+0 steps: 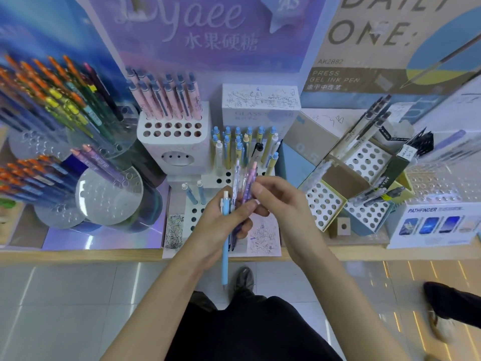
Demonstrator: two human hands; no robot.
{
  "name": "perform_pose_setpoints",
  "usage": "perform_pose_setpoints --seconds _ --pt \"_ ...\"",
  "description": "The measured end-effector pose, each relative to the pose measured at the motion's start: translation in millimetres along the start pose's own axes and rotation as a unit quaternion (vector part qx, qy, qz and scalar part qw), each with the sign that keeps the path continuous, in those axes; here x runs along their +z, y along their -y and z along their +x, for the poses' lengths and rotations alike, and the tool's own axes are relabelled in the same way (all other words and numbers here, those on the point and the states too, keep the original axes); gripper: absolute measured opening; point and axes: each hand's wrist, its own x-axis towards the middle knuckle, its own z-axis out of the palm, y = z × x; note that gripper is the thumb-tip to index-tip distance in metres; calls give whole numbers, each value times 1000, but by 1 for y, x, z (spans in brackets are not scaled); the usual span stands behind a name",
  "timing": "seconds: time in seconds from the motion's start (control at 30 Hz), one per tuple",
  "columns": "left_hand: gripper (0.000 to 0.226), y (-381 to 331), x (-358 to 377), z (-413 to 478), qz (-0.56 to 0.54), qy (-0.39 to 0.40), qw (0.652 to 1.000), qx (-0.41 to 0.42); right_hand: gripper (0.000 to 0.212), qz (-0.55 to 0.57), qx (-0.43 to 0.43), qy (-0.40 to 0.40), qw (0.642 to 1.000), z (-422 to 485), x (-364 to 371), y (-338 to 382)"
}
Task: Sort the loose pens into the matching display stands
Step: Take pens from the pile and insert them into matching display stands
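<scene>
Left hand (221,225) grips the pens (240,183) — right hand (283,207) fingers (261,190) pinch one near shelf edge (104,254).

Head view looks steeply down, close over the display stands (179,142).

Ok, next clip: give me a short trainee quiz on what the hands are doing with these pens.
1. True or false: the left hand grips a single pen.
2. The light blue pen points its tip: A up, B down, C sideways.
3. Fill in: the right hand pinches the top of a ___ pen.
Key: 1 false, it grips several; 2 B; 3 purple pen.
</scene>
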Motion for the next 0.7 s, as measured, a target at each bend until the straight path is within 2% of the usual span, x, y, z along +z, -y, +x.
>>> perform_pose_setpoints --seconds 0.1,0.2,0.47,0.57,0.7 --pt "17 -1 -10 -6 -5 -9 1000 2 2 19 0 20 1000 7 14 2" --pt "26 -5 -18 -16 -11 -16 1000 14 6 42 6 31 999 8 26 2" --pt "25 -13 -73 -27 -69 -156 985 37 7 -43 -52 21 998 17 74 -2" --pt "31 -21 -104 -36 -18 -219 973 73 7 -61 -82 8 995 21 99 -5" --pt "33 -33 -149 -53 104 -309 941 88 8 -65 -121 -23 990 24 143 -11"
